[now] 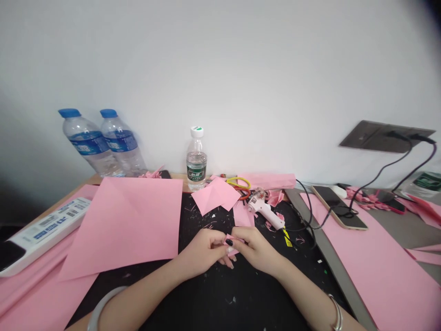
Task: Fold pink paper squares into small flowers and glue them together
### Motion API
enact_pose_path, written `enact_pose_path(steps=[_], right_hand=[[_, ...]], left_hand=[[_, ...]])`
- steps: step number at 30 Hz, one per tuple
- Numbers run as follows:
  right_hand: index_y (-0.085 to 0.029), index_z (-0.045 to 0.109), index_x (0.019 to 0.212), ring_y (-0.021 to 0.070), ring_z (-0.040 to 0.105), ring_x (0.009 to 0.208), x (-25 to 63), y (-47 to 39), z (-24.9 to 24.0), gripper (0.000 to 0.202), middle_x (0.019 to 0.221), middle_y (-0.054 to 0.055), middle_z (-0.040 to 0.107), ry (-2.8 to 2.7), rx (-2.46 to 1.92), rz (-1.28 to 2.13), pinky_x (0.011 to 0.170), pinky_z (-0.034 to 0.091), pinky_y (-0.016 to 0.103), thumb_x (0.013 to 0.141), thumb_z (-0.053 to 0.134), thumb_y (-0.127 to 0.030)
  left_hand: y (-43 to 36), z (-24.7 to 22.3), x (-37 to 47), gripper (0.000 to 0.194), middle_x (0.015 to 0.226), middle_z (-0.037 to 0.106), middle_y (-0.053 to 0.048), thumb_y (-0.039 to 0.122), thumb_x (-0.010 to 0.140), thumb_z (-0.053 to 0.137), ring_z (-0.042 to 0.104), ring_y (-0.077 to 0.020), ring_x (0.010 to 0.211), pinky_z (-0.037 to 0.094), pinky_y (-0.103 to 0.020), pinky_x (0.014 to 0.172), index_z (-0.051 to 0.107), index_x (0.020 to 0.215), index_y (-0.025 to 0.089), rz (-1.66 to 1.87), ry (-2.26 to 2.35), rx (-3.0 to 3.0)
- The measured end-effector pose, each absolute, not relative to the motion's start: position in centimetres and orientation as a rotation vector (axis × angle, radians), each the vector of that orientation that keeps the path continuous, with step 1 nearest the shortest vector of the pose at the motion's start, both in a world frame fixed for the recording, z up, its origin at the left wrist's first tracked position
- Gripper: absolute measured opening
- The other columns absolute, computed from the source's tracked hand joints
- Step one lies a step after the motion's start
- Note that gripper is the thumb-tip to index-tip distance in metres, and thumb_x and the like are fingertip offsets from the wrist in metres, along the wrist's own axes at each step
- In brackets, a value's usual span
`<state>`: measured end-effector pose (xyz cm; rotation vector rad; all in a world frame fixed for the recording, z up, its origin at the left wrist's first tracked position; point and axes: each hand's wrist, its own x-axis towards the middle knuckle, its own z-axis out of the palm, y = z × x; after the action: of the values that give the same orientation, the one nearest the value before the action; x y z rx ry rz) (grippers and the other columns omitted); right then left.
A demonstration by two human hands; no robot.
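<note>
A small folded piece of pink paper (233,251) is pinched between my two hands, above the black mat (213,299). My left hand (206,250) closes on its left side, thumb on top. From the other side my right hand (253,248) grips it, the dark-nailed thumb pressing on the paper. My fingers hide much of the folded piece. Just beyond my hands lie pink paper squares (215,195), partly overlapping. A pale pink glue gun (267,211) rests to their right, its nozzle toward the back.
Large pink sheets (138,220) cover the left, with a long white box (51,230). Scissors with yellow and red handles (241,183), a small water bottle (196,161) and two bigger bottles (119,138) stand or lie at the back. Cables cross near a phone (339,207).
</note>
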<state>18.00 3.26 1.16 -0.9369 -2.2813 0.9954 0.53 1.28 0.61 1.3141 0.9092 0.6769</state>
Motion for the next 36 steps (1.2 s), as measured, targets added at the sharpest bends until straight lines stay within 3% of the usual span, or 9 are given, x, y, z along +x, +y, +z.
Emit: enact_pose_path(steps=[8,11,14,22,25,31,36], right_hand=[[-0.018,0.039,0.058,0.0086,0.034,0.051,18.0,3.5,0.7,0.035,0.055,-0.006,0.036,-2.206,-0.987,0.987,0.049,0.026,0.021,0.088,0.050,-0.030],[-0.019,0.047,0.072,0.0094,0.038,0.051,18.0,3.8,0.3,0.017,0.060,-0.005,0.043,-1.995,-1.107,0.942,0.048,0.029,0.021,0.082,0.058,-0.026],[-0.020,0.047,0.080,0.0101,0.041,0.051,18.0,3.9,0.0,0.013,0.063,-0.004,0.047,-1.851,-1.145,0.901,0.047,0.032,0.021,0.078,0.060,-0.022],[-0.017,0.056,0.079,0.0115,0.045,0.051,17.6,3.4,0.1,0.002,0.062,-0.002,0.052,-1.918,-1.095,0.848,0.048,0.036,0.023,0.078,0.056,-0.016],[-0.016,0.060,0.080,0.0116,0.045,0.051,17.4,3.2,0.3,0.006,0.063,0.000,0.054,-1.951,-1.102,0.824,0.049,0.036,0.023,0.081,0.054,-0.019],[-0.017,0.057,0.083,0.0108,0.044,0.049,17.7,3.5,0.1,0.009,0.060,-0.003,0.050,-1.887,-1.093,1.042,0.048,0.036,0.023,0.086,0.050,-0.023],[-0.019,0.052,0.083,0.0118,0.048,0.052,17.6,3.8,-0.1,0.019,0.063,-0.003,0.049,-1.695,-0.998,1.319,0.049,0.044,0.024,0.085,0.053,-0.038]], left_hand=[[1.3,0.2,0.4,0.009,0.062,0.068,0.000,0.010,0.073,0.056,0.070,-0.0196,0.065,0.052,-0.027,0.063,0.063,0.070,0.015,0.807,1.009,1.399],[1.6,0.4,0.3,0.012,0.065,0.068,-0.002,0.022,0.077,0.058,0.070,-0.0215,0.068,0.053,-0.030,0.064,0.059,0.067,0.015,0.860,1.078,1.340],[1.8,0.7,0.2,0.021,0.069,0.068,-0.002,0.033,0.075,0.063,0.071,-0.0229,0.072,0.054,-0.031,0.067,0.056,0.066,0.016,0.897,1.155,1.238],[1.8,0.1,0.1,0.017,0.066,0.063,0.001,0.030,0.077,0.061,0.068,-0.0206,0.074,0.053,-0.031,0.070,0.056,0.068,0.016,0.961,1.117,1.266],[1.7,-0.3,0.2,0.017,0.068,0.065,-0.001,0.030,0.079,0.060,0.067,-0.0204,0.074,0.052,-0.030,0.070,0.059,0.070,0.016,0.962,1.121,1.346],[1.4,0.2,0.2,0.020,0.078,0.067,-0.003,0.035,0.080,0.060,0.066,-0.0212,0.080,0.053,-0.030,0.071,0.062,0.082,0.016,0.917,1.046,1.390],[1.3,0.7,0.1,0.035,0.081,0.067,-0.005,0.043,0.089,0.044,0.068,-0.0224,0.083,0.055,-0.032,0.071,0.063,0.086,0.014,0.938,1.034,1.282]])
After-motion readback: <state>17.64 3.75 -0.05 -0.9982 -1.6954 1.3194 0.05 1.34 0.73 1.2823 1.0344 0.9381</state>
